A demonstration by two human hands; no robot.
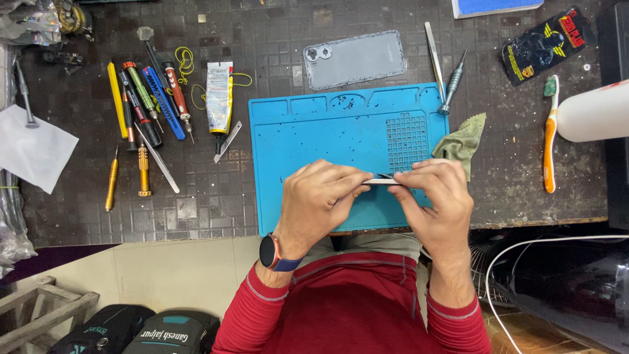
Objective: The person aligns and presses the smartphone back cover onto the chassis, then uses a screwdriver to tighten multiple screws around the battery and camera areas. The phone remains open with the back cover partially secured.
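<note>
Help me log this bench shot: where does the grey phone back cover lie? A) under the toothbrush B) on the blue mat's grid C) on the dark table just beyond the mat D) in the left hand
C: the grey back cover lies on the dark table beyond the blue mat's far edge.

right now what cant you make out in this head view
- Thin device: only its edge shows; both hands cover its faces.
- Left hand and right hand: fingertips hidden, grip unclear.
- White bottle: cut off by the right edge.
- Specks on the blue mat: too small to identify.
</note>
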